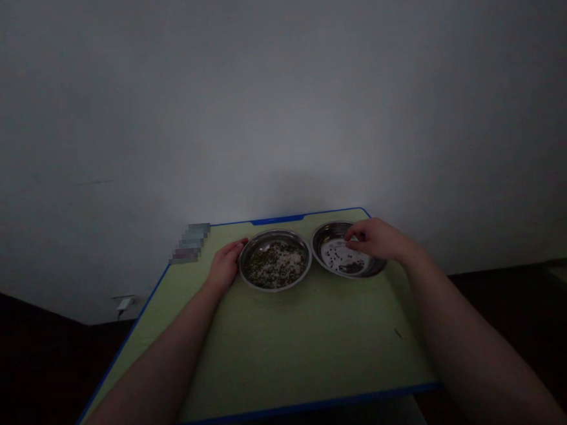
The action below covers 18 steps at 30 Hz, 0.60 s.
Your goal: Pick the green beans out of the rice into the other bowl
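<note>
A shiny metal bowl (278,289) sits toward the back of the table, filled with a mix of pale grains, dark bits and some green ones (277,265). My left hand (225,263) is closed against this bowl's left side, its fingers by the rim. Almost touching it on the right is a second metal bowl (322,237), with a scatter of small dark pieces (352,267) on its pale bottom. Over that bowl's right side hangs my right hand (375,238), thumb and fingertips drawn together in a pinch. Anything between those fingertips is too small to make out.
The light green table (293,348) has a blue edge and stands against a grey wall (276,109). A small dark sliver (397,333) lies at the table's front right. A blurred-out patch (191,243) covers the back left corner. A plug (125,304) sits low on the wall.
</note>
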Each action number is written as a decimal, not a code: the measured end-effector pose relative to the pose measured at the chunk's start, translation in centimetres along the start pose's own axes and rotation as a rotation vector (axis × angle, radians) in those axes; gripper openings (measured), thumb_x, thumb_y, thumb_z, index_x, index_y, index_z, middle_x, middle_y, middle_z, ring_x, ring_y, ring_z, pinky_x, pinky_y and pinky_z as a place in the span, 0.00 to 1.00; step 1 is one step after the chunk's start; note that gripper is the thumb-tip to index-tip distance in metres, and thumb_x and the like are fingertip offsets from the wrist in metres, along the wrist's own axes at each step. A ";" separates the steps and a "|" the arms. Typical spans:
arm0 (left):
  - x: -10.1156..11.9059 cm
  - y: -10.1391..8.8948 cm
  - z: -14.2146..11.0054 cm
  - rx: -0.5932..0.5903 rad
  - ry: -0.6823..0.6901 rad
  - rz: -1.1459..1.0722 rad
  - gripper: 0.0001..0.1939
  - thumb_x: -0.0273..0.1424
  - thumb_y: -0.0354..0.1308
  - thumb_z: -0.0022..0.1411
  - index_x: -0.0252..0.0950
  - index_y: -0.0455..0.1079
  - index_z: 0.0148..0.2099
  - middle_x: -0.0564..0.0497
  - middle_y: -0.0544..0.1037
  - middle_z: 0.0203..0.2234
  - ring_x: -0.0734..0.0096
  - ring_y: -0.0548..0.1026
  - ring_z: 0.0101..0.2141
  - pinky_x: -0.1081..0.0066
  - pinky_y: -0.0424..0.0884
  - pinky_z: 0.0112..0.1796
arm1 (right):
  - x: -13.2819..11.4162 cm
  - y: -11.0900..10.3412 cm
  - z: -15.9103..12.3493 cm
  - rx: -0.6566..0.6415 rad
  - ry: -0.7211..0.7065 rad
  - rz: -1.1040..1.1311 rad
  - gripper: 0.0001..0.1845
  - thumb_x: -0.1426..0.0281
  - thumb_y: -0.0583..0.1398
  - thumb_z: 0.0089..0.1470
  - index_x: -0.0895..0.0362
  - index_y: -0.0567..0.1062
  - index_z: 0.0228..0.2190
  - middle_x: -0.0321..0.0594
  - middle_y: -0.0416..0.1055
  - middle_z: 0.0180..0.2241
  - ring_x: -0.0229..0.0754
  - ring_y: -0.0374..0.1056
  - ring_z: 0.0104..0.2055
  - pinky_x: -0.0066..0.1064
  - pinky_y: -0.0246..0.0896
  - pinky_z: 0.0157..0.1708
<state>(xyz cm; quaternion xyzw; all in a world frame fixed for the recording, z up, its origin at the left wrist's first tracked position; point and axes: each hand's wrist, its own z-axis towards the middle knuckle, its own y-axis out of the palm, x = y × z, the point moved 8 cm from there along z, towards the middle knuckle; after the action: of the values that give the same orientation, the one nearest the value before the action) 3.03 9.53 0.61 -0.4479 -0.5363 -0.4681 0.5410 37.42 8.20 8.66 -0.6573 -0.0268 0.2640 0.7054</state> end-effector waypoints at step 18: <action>0.4 0.1 -0.2 0.022 0.006 0.020 0.26 0.46 0.61 0.43 0.32 0.75 0.40 0.45 0.80 0.32 0.58 0.75 0.36 0.62 0.69 0.40 | -13.4 4.6 6.6 -0.098 -0.324 -0.181 0.15 0.64 0.55 0.52 0.53 0.76 0.39 0.43 0.75 0.36 0.42 0.68 0.37 0.29 0.56 0.34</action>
<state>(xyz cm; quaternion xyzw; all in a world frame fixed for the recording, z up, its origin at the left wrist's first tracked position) 3.15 9.33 0.97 -0.4458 -0.5354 -0.4581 0.5521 21.86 8.73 9.36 -0.6348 -0.2120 0.3002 0.6797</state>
